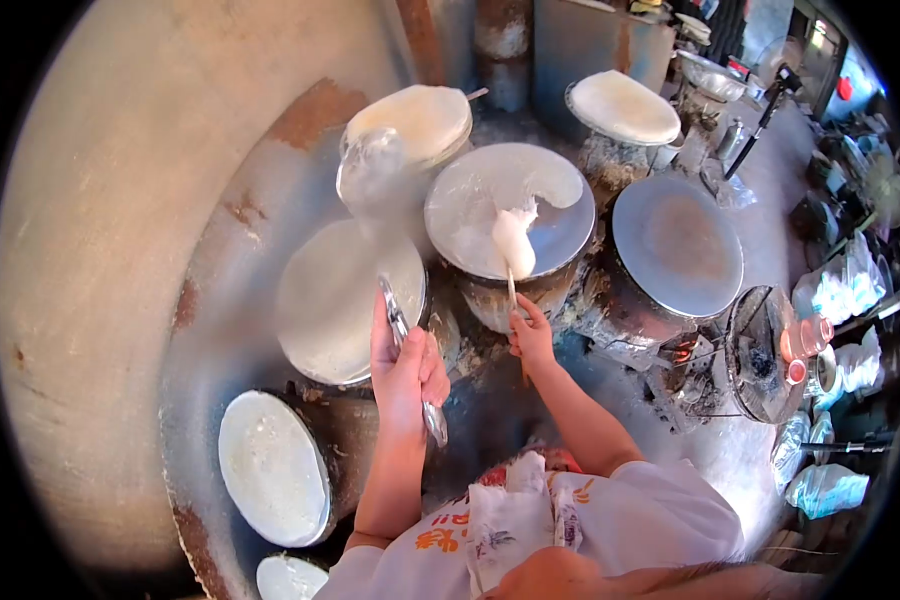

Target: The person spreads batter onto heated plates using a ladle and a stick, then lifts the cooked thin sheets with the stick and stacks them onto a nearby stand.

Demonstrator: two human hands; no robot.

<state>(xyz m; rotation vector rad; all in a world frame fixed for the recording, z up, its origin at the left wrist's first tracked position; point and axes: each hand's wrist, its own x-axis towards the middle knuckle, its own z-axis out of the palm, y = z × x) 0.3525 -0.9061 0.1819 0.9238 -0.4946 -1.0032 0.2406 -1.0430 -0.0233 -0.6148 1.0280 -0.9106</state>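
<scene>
left hand (402,372) closed around a metal handle (410,370), probably of a ladle, its far end blurred up by the cloudy shape (370,165) well beyond the fingers. right hand (530,335) pinching a thin stick (511,290), tip lifting a folded white sheet (513,240) off the steamer top (510,210) straight ahead of it.

judging progress: partly peeled, that sheet, bunched near the middle, a pale strip clinging along the far rim, the rest of that top bare and grey. just beyond the left hand, a round top (350,300) coated in a thin pale film, apparently spread and setting. nearer the body on the left, another top (273,468) thickly white, and a smaller one (290,578) below it, both seemingly waiting to be lifted. far ahead, two more white-covered tops (422,118) (625,105). off to the right of the right hand, a bare grey disc (677,245), nothing on it yet.

so, by the look of it: one sheet coming off, several cooking or done, one top left to fill.
</scene>
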